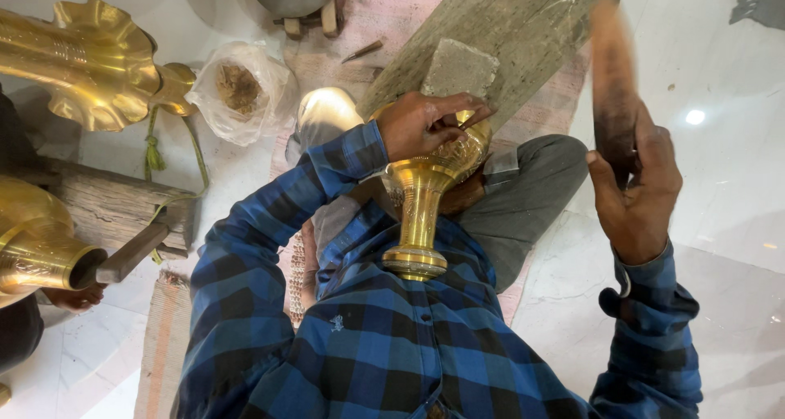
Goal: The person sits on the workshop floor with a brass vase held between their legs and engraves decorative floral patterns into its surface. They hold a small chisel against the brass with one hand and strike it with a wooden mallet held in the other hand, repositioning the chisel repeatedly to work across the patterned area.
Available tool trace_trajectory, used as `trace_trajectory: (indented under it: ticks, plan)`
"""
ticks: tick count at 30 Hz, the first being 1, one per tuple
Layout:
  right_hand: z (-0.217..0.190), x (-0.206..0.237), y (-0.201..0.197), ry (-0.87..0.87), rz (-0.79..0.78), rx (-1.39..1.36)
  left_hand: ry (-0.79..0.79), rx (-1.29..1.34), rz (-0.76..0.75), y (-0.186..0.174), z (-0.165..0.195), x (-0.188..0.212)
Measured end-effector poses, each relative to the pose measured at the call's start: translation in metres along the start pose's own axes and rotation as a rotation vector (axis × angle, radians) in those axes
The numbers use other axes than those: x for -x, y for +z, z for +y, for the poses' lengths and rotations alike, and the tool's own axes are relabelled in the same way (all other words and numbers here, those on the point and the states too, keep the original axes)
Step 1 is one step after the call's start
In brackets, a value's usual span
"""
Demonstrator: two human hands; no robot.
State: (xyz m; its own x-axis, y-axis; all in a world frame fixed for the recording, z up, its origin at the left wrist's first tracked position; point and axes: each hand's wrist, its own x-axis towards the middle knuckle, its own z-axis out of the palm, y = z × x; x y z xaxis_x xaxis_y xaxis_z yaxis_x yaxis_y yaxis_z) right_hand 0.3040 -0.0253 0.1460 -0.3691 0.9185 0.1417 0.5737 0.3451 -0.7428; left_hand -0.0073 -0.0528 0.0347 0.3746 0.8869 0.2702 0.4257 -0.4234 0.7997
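Left hand: the left hand [425,125] is clenched over the bowl end of the engraved golden brass goblet-shaped vessel [421,198], pinning it so it cannot roll.
Vessel: it lies tilted, its bowl against the grey wooden plank [507,26] and its round foot against the blue checked shirt; the body serves as a brace.
Right hand: the right hand [634,194] grasps a dark wooden stick-like tool [613,84], raised and blurred, well apart from the vessel.
Around: a scalloped brass horn-shaped piece [90,63] and a clear plastic bag [241,88] lie on the white floor.
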Motion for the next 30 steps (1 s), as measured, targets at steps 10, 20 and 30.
trace_trajectory:
  ticks: [10, 20, 30]
  plan:
    - [0.008, -0.002, -0.003, -0.237, -0.034, 0.297, -0.168, 0.093, -0.066, -0.007, 0.003, 0.000]
    - [-0.002, -0.009, -0.003, -0.316, -0.040, 0.527, -0.145, 0.102, 0.025, -0.001, 0.004, 0.007]
    - [-0.028, -0.019, 0.002, -0.093, -0.011, 0.017, -0.172, 0.076, 0.124, 0.005, 0.004, 0.013]
